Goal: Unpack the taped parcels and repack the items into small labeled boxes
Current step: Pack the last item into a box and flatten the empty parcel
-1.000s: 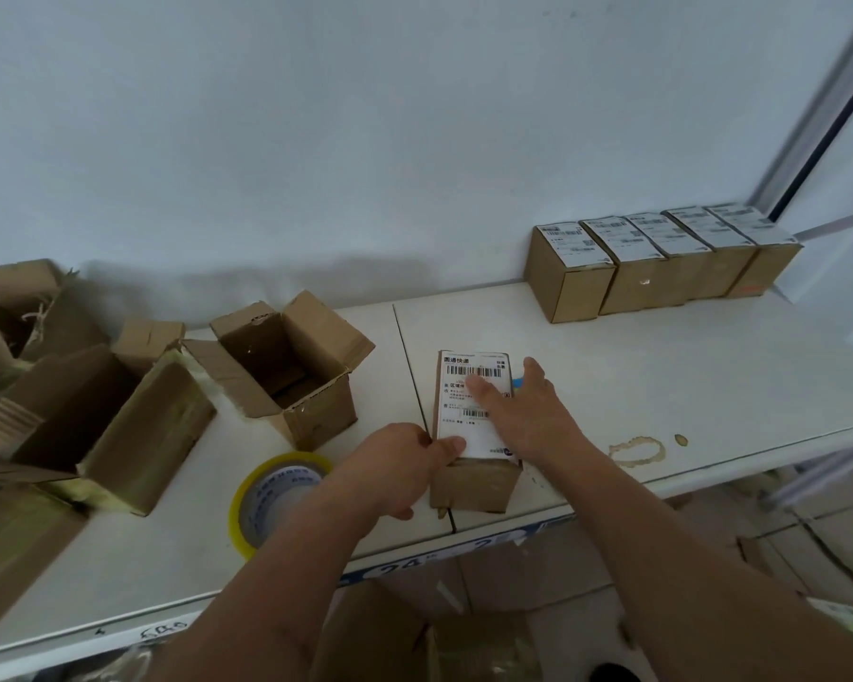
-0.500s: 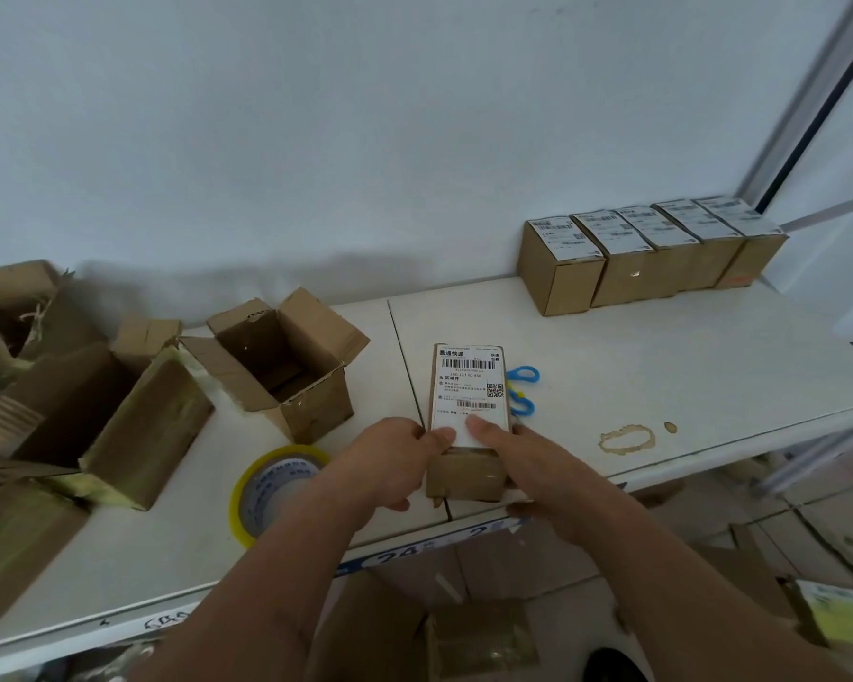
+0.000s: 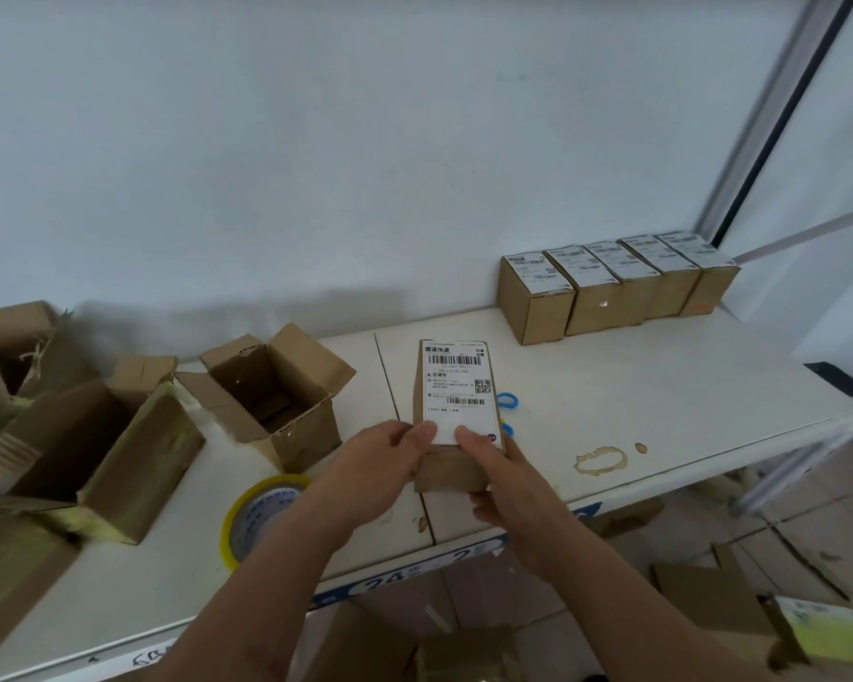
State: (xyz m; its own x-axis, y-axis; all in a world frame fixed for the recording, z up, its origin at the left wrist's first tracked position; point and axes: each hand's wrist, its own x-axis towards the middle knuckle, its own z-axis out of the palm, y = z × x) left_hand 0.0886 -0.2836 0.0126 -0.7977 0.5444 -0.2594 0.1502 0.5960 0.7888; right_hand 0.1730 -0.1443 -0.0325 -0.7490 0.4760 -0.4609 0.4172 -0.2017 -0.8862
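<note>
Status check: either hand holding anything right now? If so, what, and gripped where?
Both hold the small labeled box by its near end: left hand on its left side, right hand on its right, thumbs on the label.

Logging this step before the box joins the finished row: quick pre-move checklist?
1. Grip: left hand and right hand both hold the small labeled box at its near end. Ok.
2. Shipping label: lies flat on top, near edge under both thumbs. Ok.
3. Box sealed: tape on the flaps not visible. Cannot tell.
4. Space by the row of five labeled boxes: bare shelf in front and to its left. Ok.
5. Path: blue-handled scissors lie right beside the box. Not ok, lift over.
6. Tape roll: on the shelf, left of the hands. Ok.
</note>
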